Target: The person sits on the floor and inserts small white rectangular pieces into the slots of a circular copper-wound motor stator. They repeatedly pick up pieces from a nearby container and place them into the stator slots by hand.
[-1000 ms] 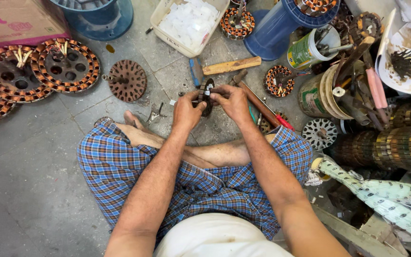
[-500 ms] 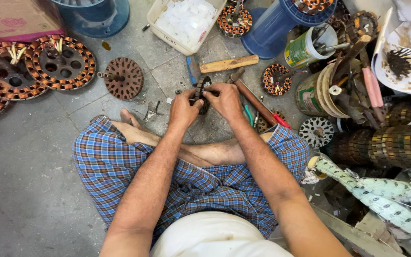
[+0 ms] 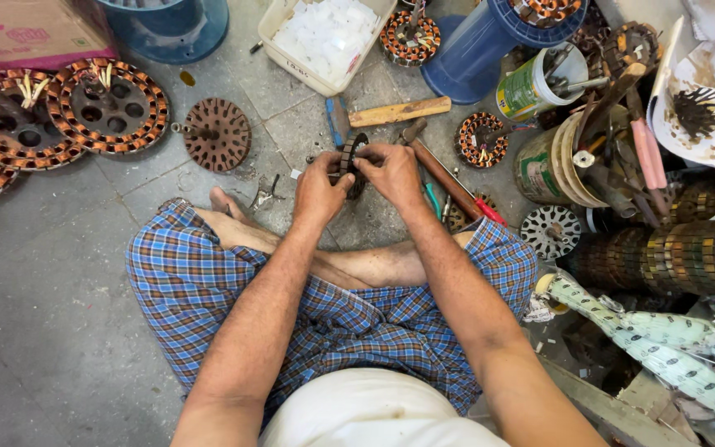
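I sit cross-legged on a concrete floor in checked shorts. Both hands hold a small dark slotted stator core (image 3: pixel 352 153) upright just above the floor in front of my legs. My left hand (image 3: pixel 321 192) grips its left side and my right hand (image 3: pixel 391 172) grips its right side, fingers pressed on the rim. Most of the core is hidden by my fingers.
Copper-wound stators (image 3: pixel 84 108) lie at far left, a bare rusty stator with shaft (image 3: pixel 217 134) beyond my left knee. A white tub (image 3: pixel 324 37), a hammer (image 3: pixel 399 112), blue bins (image 3: pixel 490 41), cans of tools (image 3: pixel 539 87) and stacked cores (image 3: pixel 688 248) crowd the right. Pliers (image 3: pixel 265 194) lie near my foot.
The view has shifted slightly, so the hands sit a little higher in frame. Both hands still grip the small stator core, with fingers working at its rim.
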